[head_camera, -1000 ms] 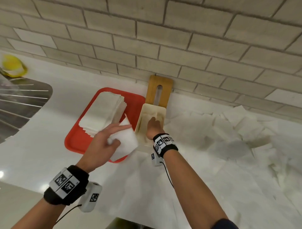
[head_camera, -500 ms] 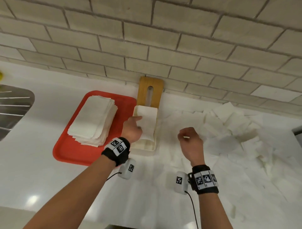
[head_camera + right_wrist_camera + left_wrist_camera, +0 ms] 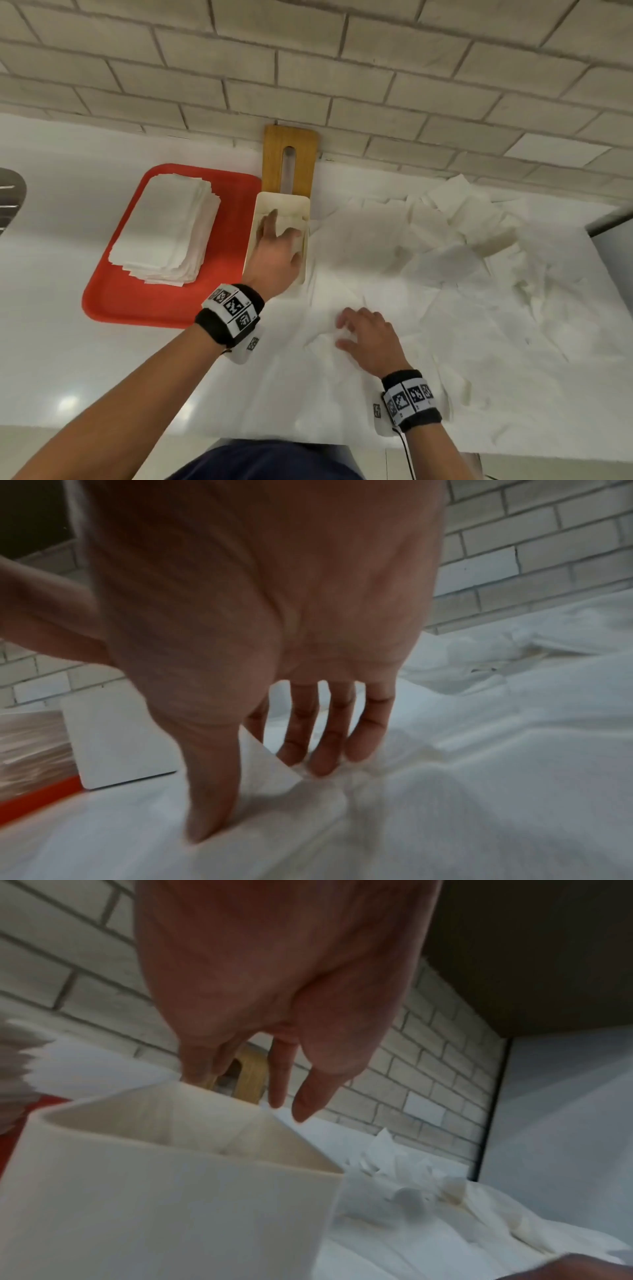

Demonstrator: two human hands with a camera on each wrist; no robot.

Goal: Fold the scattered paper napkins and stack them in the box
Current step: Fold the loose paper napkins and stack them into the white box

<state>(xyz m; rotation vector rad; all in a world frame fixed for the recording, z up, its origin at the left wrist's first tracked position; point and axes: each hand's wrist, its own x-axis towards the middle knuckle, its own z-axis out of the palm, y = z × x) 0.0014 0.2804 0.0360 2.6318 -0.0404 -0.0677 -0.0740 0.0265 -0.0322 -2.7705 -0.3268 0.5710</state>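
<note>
A cream box point(image 3: 284, 198) stands on the counter between the red tray and the loose napkins. My left hand point(image 3: 279, 229) reaches into it with straight fingers that lie on a folded napkin point(image 3: 293, 222). In the left wrist view those fingers point(image 3: 277, 1096) hang over the box point(image 3: 171, 1204). Many unfolded white napkins point(image 3: 445, 257) lie spread over the counter's right half. Nearer to me, my right hand point(image 3: 342, 334) is down on them. In the right wrist view my right hand point(image 3: 260, 783) pinches a raised flap of one napkin point(image 3: 274, 772) between thumb and fingers.
A red tray point(image 3: 109, 301) left of the box carries a thick stack of folded napkins point(image 3: 168, 229). A wooden board point(image 3: 289, 150) leans on the brick wall behind the box. A metal sink point(image 3: 10, 198) shows at the far left. The counter's front edge runs close to me.
My left hand carried a folded napkin from beside the tray into the box and now lies on it. My right hand left the box and came down on the loose napkins nearer me.
</note>
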